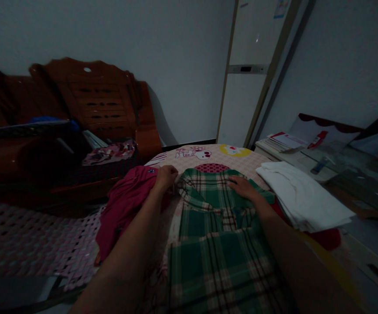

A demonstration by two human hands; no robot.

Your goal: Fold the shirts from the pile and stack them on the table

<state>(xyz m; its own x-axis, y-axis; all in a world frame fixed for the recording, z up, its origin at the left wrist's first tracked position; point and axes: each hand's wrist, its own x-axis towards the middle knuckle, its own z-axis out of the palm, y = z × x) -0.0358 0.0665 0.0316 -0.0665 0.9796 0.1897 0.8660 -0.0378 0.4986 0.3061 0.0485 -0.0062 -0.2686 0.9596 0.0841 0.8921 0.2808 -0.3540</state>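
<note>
Left hand (165,176) was curled shut on the left edge of the green plaid shirt (215,235) near its collar, pinching the fabric I think, though the room was pretty dark. Right hand (243,187) lay open and flat, palm down on the shirt's right shoulder. Shirt was spread across the middle and bottom of the frame on a patterned pink cover (208,155). Magenta garment (123,205) was bunched just left of it, folded white cloth (303,196) off to the right.
</note>
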